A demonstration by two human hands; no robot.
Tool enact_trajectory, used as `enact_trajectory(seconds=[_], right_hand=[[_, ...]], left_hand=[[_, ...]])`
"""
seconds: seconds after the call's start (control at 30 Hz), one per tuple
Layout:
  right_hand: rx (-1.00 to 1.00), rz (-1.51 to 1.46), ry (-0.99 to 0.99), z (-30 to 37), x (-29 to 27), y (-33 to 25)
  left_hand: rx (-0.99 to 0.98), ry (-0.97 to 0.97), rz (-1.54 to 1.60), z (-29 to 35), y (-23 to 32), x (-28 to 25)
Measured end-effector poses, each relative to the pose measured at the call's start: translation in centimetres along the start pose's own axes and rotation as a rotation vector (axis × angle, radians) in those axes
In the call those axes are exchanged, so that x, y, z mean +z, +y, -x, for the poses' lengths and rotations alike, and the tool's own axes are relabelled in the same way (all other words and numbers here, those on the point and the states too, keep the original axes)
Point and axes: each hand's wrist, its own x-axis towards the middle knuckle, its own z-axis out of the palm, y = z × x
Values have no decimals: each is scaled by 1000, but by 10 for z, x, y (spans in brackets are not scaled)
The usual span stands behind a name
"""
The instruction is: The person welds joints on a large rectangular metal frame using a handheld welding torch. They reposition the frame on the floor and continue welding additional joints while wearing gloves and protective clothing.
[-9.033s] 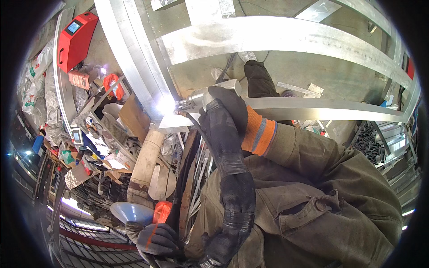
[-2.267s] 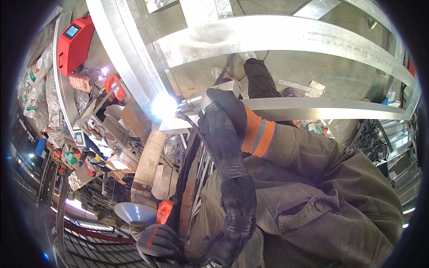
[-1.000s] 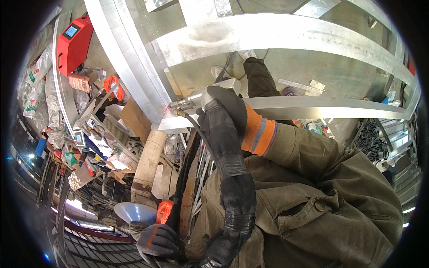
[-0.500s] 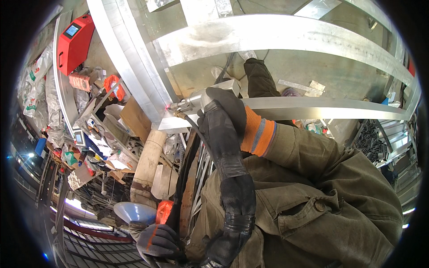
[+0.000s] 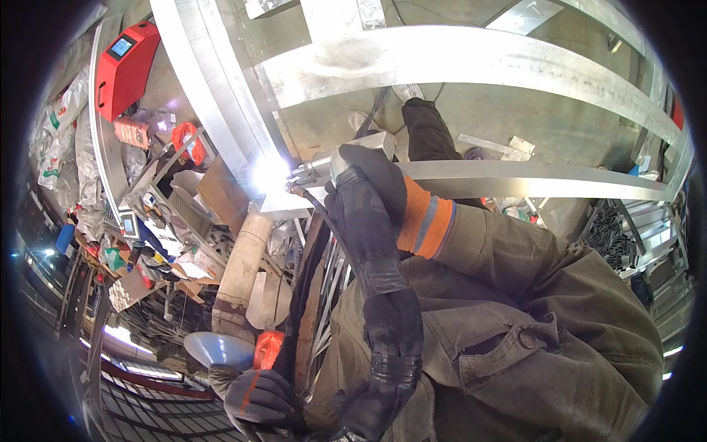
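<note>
Welding torch (image 5: 318, 168) is sitting in my right hand (image 5: 384, 180), at the near-left corner of the metal frame (image 5: 456, 55), where the left rail (image 5: 221, 96) is meeting the near rail (image 5: 545, 188). Its long axis is running roughly along the near rail, pointing leftward from my palm, with the nozzle end angling slightly toward me. White glare (image 5: 271, 175) is covering the corner just beyond the tip, so I cannot tell whether nozzle and metal are touching. My right hand is gripping the torch body and is by far the nearer of the two; a black taped hose (image 5: 377, 272) is running from it toward me. My left hand (image 5: 263, 398) is lying well apart, outside the frame's near edge, its gloved fingers curling; I cannot tell whether they are grasping anything.
</note>
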Motion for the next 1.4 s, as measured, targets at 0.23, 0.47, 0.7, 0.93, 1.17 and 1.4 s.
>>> enact_trajectory(seconds=[0.23,0.47,0.7,0.93,1.17,1.4], right_hand=[[212,-158,84,2,11,-14],[416,-284,197,3,17,-19],[-367,206,-77,-1,0,13],[-818,843,-152,-2,-27,26],[-306,637,-127,8,-20,15],[-572,767,-162,-4,-31,35]], left_hand=[[23,90,-21,-10,2,7],[23,79,-26,-8,2,11],[1,107,-41,-11,6,14],[32,107,-4,-6,2,11],[3,38,-7,-10,5,3],[134,-33,1,-22,-2,-4]])
